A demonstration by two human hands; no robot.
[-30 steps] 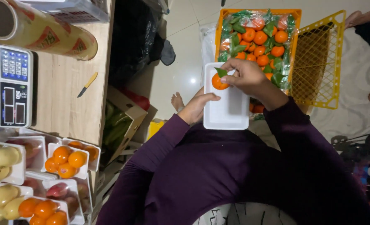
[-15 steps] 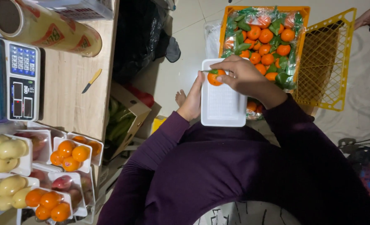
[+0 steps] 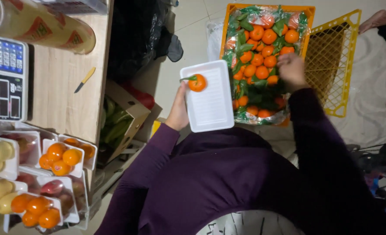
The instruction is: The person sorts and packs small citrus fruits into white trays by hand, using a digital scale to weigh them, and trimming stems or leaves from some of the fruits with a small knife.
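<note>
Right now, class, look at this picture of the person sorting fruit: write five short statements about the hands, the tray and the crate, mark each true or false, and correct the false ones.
1. The left hand holds the white foam tray by its edge. True.
2. Three mandarins lie on the tray. False: only one mandarin, with a leaf on its stem, lies there.
3. The right hand is over the orange crate of mandarins. True.
4. The yellow crate is full of fruit. False: no fruit shows in it.
5. The small knife lies on the tray. False: it lies on the wooden table, near the scale.
</note>
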